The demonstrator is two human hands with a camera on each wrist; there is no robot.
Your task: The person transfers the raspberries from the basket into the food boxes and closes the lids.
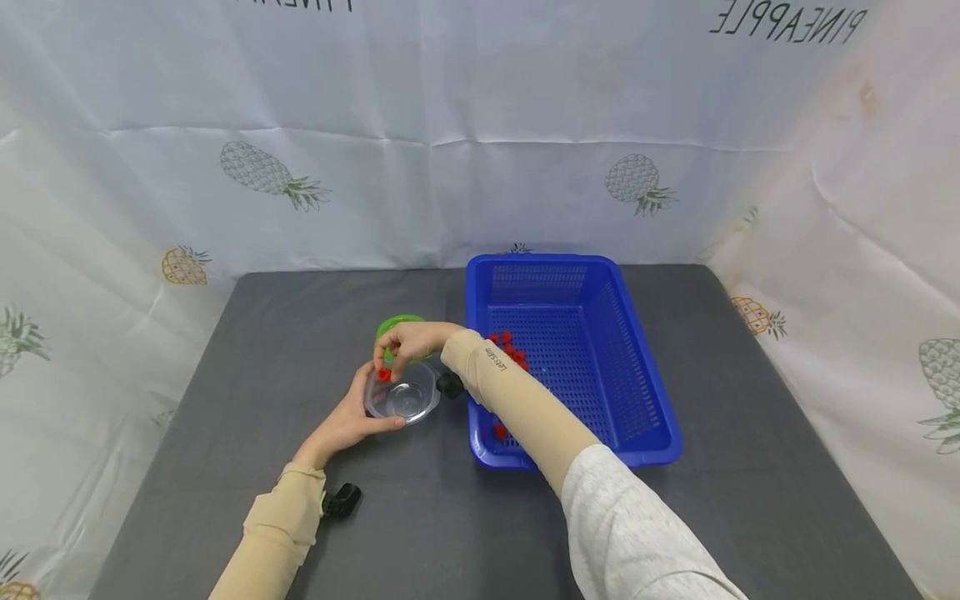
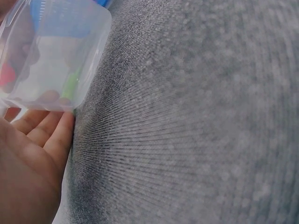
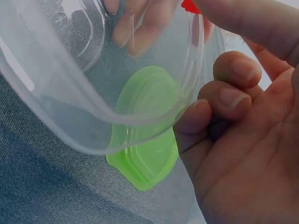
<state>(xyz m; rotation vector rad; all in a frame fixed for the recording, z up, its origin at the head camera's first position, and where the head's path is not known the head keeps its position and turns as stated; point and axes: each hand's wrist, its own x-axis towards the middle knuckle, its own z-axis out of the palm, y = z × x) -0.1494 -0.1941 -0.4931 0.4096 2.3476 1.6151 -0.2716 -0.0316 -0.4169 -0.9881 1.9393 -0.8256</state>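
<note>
My left hand (image 1: 348, 423) holds a clear plastic container (image 1: 408, 400), its thumb on the near side and its fingers along the left side. Over the container's far left part, my right hand (image 1: 411, 340) pinches a small red piece (image 1: 384, 375). The ridged edge of that red piece (image 3: 190, 6) shows at the top of the right wrist view, by the container's rim. Behind the container a green lid (image 3: 149, 154) lies on the table, partly covered by the right hand in the head view. In the left wrist view, the left fingers (image 2: 58, 135) touch the container's wall (image 2: 88, 56).
A blue slotted basket (image 1: 645, 400) stands right of the container, with several small red pieces (image 1: 510, 348) along its left side. The right forearm crosses over it. A dark grey cloth (image 1: 300, 325) covers the table; pineapple-print curtains (image 1: 450, 192) surround it.
</note>
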